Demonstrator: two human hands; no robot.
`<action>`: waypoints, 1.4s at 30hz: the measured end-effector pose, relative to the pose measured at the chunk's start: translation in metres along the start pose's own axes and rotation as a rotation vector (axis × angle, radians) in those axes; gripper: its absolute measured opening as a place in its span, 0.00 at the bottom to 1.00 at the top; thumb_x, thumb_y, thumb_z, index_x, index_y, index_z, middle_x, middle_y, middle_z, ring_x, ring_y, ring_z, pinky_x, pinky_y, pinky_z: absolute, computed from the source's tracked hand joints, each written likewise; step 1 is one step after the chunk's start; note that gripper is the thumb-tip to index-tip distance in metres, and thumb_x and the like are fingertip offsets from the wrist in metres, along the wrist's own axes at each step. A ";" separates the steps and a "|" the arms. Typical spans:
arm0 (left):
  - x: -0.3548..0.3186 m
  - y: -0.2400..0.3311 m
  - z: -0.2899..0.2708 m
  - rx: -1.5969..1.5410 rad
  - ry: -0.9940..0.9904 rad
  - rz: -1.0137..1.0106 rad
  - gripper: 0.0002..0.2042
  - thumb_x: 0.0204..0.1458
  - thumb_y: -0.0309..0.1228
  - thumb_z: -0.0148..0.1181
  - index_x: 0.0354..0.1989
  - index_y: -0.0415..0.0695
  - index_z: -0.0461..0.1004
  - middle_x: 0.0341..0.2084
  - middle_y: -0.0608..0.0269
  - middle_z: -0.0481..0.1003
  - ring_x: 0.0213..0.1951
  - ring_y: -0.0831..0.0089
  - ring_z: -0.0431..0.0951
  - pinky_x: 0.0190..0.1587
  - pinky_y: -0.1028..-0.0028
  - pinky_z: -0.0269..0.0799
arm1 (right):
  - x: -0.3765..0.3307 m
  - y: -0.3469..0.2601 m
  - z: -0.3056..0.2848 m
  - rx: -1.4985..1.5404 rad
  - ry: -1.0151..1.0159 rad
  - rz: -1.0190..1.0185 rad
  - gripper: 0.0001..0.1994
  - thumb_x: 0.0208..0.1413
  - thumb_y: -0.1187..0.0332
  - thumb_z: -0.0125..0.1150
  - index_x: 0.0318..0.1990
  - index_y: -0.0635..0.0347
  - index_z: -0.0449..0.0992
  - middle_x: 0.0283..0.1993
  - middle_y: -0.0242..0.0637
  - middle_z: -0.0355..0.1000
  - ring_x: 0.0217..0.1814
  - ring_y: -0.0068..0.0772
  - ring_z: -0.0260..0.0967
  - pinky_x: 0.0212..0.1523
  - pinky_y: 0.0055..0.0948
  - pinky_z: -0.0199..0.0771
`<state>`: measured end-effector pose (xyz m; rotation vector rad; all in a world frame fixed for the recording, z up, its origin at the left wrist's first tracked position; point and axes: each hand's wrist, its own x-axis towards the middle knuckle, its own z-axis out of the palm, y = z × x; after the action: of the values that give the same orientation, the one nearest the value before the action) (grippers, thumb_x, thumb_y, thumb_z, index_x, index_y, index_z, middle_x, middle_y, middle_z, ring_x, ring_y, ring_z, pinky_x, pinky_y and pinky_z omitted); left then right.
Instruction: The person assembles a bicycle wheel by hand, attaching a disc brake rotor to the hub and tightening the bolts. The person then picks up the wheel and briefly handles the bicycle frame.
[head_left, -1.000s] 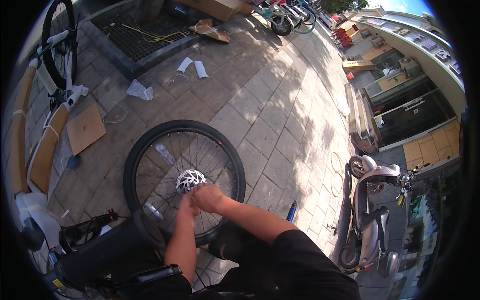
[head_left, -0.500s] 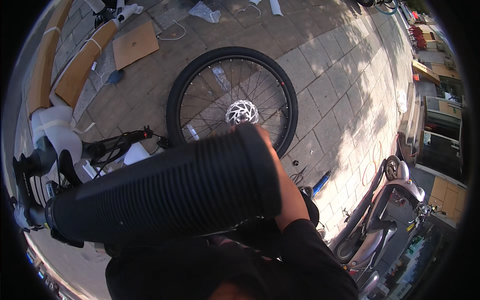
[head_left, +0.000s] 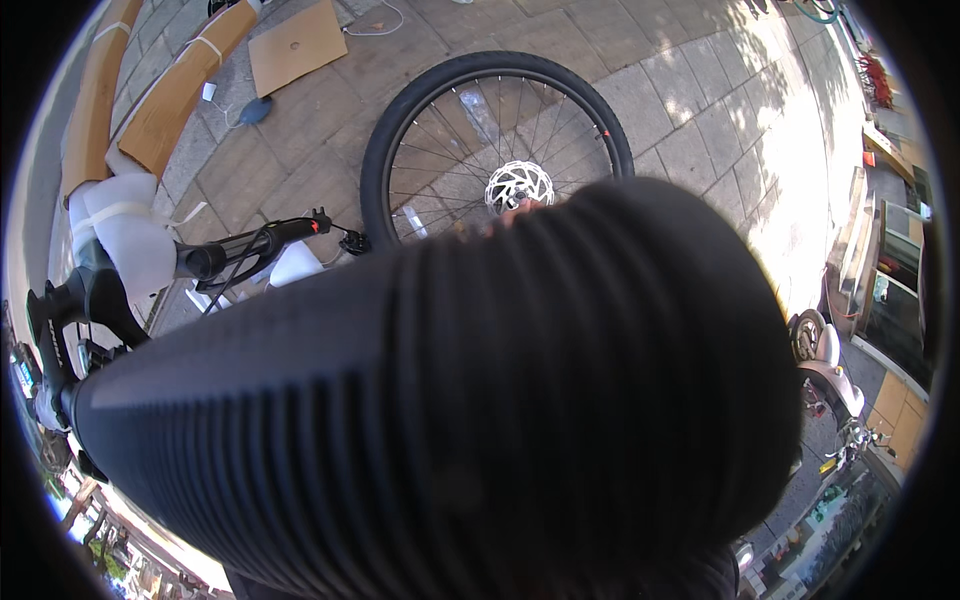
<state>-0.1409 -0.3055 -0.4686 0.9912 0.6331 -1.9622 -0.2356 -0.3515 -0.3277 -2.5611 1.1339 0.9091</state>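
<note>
A black ribbed handlebar grip sits very close to the camera and fills most of the view. Beyond it a bicycle wheel with a black tyre lies flat on the paving, its silver disc rotor at the hub. A sliver of my right hand shows over the grip's top edge, right at the rotor; its fingers are hidden. My left hand is out of sight behind the grip.
A bicycle frame with foam-wrapped parts and a second black grip lies at the left. Cardboard pieces lie on the paving at the back left. A parked scooter stands at the right.
The view has dropped closer to the ribbed grip, which has grown from a small shape at the bottom to cover both arms. The wheel has stayed in place.
</note>
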 end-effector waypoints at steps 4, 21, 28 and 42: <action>-0.007 -0.010 0.015 -0.191 -0.191 -0.058 0.11 0.73 0.39 0.54 0.44 0.47 0.79 0.39 0.69 0.83 0.43 0.75 0.81 0.50 0.70 0.75 | 0.028 0.006 0.069 -0.169 0.005 -0.008 0.15 0.64 0.67 0.59 0.55 0.61 0.81 0.49 0.47 0.82 0.45 0.39 0.84 0.44 0.39 0.86; 0.003 0.005 -0.010 -0.040 -0.053 0.006 0.07 0.69 0.36 0.61 0.41 0.48 0.79 0.32 0.71 0.82 0.34 0.77 0.81 0.35 0.74 0.73 | 0.013 0.008 -0.006 -0.095 0.162 -0.157 0.11 0.65 0.65 0.59 0.43 0.63 0.83 0.43 0.46 0.82 0.43 0.42 0.85 0.40 0.36 0.86; 0.011 0.006 -0.015 0.173 -0.025 0.126 0.09 0.69 0.40 0.61 0.39 0.52 0.80 0.31 0.75 0.81 0.30 0.79 0.77 0.32 0.76 0.67 | 0.025 0.012 -0.002 -0.165 0.250 -0.314 0.13 0.69 0.62 0.54 0.40 0.58 0.83 0.32 0.35 0.83 0.33 0.36 0.83 0.27 0.34 0.80; -0.015 0.002 0.016 0.040 -0.009 0.011 0.12 0.73 0.42 0.52 0.40 0.51 0.78 0.27 0.76 0.78 0.29 0.77 0.73 0.39 0.71 0.68 | 0.013 0.010 0.009 1.231 0.019 0.681 0.23 0.69 0.53 0.49 0.39 0.68 0.80 0.29 0.47 0.77 0.26 0.39 0.74 0.24 0.39 0.72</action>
<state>-0.1405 -0.3116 -0.4475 1.0078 0.5846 -1.9748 -0.2397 -0.3625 -0.3422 -1.1963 1.8127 0.0994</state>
